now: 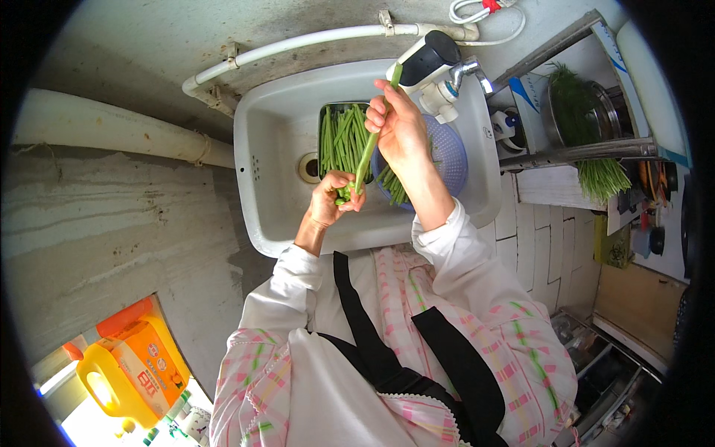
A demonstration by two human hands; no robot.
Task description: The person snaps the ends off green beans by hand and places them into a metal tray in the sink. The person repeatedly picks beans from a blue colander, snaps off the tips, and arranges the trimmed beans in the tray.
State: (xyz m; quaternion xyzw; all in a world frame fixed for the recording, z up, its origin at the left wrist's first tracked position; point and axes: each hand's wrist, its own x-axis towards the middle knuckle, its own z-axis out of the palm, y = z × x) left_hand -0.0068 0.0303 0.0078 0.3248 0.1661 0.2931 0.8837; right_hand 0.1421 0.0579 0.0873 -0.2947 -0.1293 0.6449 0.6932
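A long green bean (pixel 366 157) slants between my two hands above the sink. My right hand (pixel 400 120) grips its upper part, and the tip sticks out past the fingers. At the bean's lower end, the fingers of my left hand (pixel 330 196) are closed around it, along with several small green pieces (pixel 343 194). Beneath the hands, a rectangular metal tray (pixel 320 139) holds many whole green beans (pixel 342 134). Right of it stands a blue-purple plastic colander (pixel 451 151), partly hidden by my right forearm, with cut bean lengths (pixel 395 187) inside.
The white sink (pixel 279 223) has a drain (pixel 308 167) left of the tray. A chrome faucet (pixel 468 70) and a black-and-white device (pixel 427 58) overhang its back right corner. Metal shelving (pixel 581 151) with leafy greens (pixel 603 179) stands right. A yellow jug (pixel 134 369) is lower left.
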